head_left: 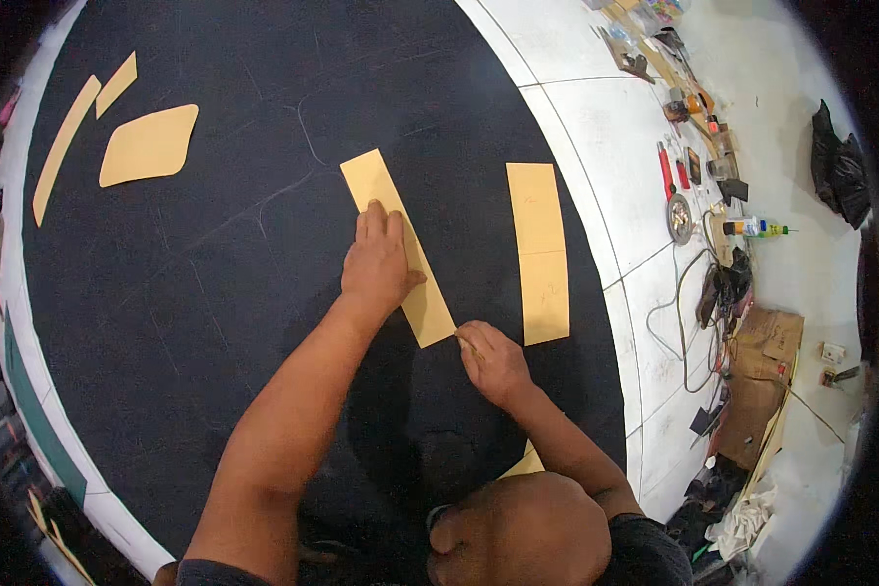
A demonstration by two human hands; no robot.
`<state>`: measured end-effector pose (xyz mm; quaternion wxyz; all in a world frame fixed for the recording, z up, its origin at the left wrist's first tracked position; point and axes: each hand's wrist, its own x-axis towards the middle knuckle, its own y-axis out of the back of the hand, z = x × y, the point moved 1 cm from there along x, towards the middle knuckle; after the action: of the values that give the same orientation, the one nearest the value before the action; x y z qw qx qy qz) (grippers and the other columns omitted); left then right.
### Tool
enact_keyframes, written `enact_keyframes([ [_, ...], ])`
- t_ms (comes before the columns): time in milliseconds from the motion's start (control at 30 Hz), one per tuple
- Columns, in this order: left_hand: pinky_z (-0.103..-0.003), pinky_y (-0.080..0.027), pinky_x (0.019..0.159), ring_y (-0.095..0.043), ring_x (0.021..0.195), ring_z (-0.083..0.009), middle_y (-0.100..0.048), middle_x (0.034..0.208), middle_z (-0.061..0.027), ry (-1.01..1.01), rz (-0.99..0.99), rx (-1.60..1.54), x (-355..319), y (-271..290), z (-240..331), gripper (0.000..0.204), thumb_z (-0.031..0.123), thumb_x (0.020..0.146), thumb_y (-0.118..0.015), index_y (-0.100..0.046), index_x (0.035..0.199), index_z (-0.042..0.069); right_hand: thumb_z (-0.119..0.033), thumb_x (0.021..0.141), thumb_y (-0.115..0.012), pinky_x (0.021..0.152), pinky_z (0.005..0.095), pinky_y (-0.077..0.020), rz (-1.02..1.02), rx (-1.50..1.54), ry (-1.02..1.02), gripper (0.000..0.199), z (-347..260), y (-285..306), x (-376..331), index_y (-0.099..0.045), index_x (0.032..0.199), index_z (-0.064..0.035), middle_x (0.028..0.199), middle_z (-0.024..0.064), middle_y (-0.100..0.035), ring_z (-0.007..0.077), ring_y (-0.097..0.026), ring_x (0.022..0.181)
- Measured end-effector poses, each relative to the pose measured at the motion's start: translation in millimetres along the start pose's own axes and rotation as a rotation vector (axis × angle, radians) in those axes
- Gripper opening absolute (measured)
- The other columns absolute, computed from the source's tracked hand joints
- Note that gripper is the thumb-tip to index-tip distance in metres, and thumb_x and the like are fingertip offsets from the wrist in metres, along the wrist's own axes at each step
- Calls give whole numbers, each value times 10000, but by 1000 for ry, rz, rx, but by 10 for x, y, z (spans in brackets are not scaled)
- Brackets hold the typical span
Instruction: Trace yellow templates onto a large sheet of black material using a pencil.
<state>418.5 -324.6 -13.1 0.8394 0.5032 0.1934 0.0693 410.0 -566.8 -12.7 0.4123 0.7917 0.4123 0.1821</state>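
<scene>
A long straight yellow card pattern strip (pixel 428 314) lies slantwise on a large dark cloth (pixel 244 322). My left hand (pixel 379 259) rests on the strip's middle, its fingers stretched out flat and its thumb on the right edge. At the strip's near right corner is my right hand (pixel 491 359), fingers closed in a pinch. Whatever it holds is hidden or too small to make out. Thin pale lines run across the cloth in several places. Right of the strip lies a slightly curved yellow card piece (pixel 542 249) with a line across its middle.
At the far left are a rounded card piece (pixel 149 146), a narrow curved strip (pixel 65 151) and a small slanted piece (pixel 117 85). A white tiled floor (pixel 596 166) borders the cloth. Along the right wall lie a metal dish (pixel 680 219), a cable (pixel 689 356), bottles and cardboard (pixel 760 386).
</scene>
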Motion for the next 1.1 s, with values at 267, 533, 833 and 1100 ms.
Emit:
enact_keyframes([
  [267,-485,-461,1087,-378,1437,-405,-330,1546,-260,32,-76,182,-20,68,65,912,379,723,-901,-438,1435,44,-114,986,-580,873,413,-562,45,94,-61,189,0,-18,-33,-623,1132,-3,1103,171,-653,335,-666,991],
  [533,-505,-441,1091,-357,1466,-376,-309,1588,-217,35,-79,206,-43,52,46,918,430,758,-870,-428,1478,72,-170,1025,-562,859,396,-546,197,401,-415,218,-29,-28,-148,-663,1102,7,1071,172,-682,317,-688,984],
  [833,-513,-451,1079,-391,1438,-390,-344,1561,-222,26,-76,228,-32,63,69,931,432,739,-879,-439,1475,65,-126,979,-629,814,433,-568,78,405,-261,155,-216,-341,-86,-645,1094,-23,1031,170,-711,367,-702,952],
  [1100,-517,-456,1076,-403,1427,-391,-351,1555,-231,17,-78,221,-24,68,53,925,446,738,-879,-450,1462,63,-117,964,-636,816,438,-565,76,341,-198,168,-228,-340,-48,-633,1109,-33,1014,175,-705,369,-696,941],
])
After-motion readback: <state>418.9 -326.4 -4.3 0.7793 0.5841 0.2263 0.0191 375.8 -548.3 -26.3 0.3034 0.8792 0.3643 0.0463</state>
